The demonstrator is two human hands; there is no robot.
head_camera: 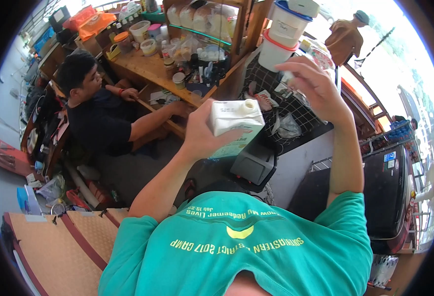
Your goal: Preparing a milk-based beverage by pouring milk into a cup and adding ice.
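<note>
My left hand (201, 131) grips a white-and-green drink carton (234, 117) around its upper sides, its top tilted towards me. On the carton's top is a round cream spout (249, 106), apparently uncapped. My right hand (315, 87) is raised to the right of the carton, apart from it. Its thumb and fingers pinch a small whitish piece (287, 76) that looks like a screw cap, though it is blurred and partly hidden. Beneath that hand lies a black wire-grid surface (305, 127) with plastic packets on it.
At left, a seated person (100, 114) reaches into an open drawer (158, 98) below a wooden counter (135, 68) crowded with jars. Stacked white tubs (278, 50) stand beyond my right hand. A grey bin (254, 164) is below the carton; a black appliance (381, 192) stands at right.
</note>
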